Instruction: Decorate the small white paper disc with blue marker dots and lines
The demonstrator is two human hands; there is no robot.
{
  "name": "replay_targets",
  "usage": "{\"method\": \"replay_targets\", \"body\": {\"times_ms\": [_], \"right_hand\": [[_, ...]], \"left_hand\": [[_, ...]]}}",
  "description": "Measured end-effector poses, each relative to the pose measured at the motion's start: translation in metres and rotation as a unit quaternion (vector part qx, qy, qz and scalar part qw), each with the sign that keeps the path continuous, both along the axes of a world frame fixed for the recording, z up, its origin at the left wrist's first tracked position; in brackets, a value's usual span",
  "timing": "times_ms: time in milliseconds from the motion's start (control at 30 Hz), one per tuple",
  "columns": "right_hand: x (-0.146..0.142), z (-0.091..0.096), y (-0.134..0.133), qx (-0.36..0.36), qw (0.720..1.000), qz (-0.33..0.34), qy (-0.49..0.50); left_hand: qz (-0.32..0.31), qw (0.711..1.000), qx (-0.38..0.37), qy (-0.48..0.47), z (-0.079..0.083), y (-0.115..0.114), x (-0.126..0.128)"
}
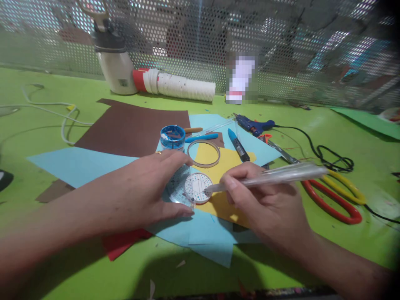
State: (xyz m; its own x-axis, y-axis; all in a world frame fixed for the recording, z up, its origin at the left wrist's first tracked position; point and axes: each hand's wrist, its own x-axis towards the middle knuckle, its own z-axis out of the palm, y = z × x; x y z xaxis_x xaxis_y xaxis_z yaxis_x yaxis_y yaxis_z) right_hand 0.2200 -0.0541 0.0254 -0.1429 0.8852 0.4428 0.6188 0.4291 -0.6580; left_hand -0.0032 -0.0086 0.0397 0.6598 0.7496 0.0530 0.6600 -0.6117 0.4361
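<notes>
A round white disc (pixel 198 183), drawn with a hexagon and ringed with blue and dark dots, sits on yellow paper (pixel 233 208). My left hand (pixel 153 187) is beside it, thumb and fingers curved round a clear plastic protractor (pixel 178 185) with fine markings that reaches the disc's left edge. Part of the protractor is hidden under the fingers. In my right hand (pixel 262 200) is a pen (pixel 281 174) with a clear barrel, its tip on the disc's right side. Just behind the disc lies a thin ring (pixel 203 153). A blue-stained jar (pixel 173 137) stands beyond my left fingers.
Light blue paper (pixel 84 164) and brown paper (pixel 134 129) spread over the green table. A blue marker (pixel 238 145), a glue gun (pixel 254 124) and scissors (pixel 333 204) with red and yellow handles lie right. Behind are a white bottle (pixel 115 68) and stacked cups (pixel 184 85) before a perforated screen.
</notes>
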Motion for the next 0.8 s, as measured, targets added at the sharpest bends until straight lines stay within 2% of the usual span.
{"method": "replay_targets", "body": {"times_ms": [100, 167, 433, 600, 800], "right_hand": [[0.001, 0.001, -0.002, 0.036, 0.998, -0.041, 0.028], [0.002, 0.003, -0.002, 0.027, 0.998, -0.052, 0.037], [0.004, -0.003, 0.002, -0.002, 0.999, 0.017, 0.027], [0.006, -0.006, 0.006, -0.058, 0.998, 0.012, 0.034], [0.004, -0.007, 0.007, -0.065, 0.997, 0.012, 0.037]], "left_hand": [[-0.008, 0.999, -0.016, 0.044, 0.0, -0.001, 0.001], [-0.005, 0.999, -0.013, 0.053, -0.001, -0.001, 0.001], [-0.014, 0.998, -0.004, 0.065, -0.002, -0.002, 0.003], [-0.015, 0.998, -0.017, 0.066, 0.0, -0.002, 0.005], [-0.024, 0.997, -0.005, 0.071, -0.002, -0.005, 0.005]]}}
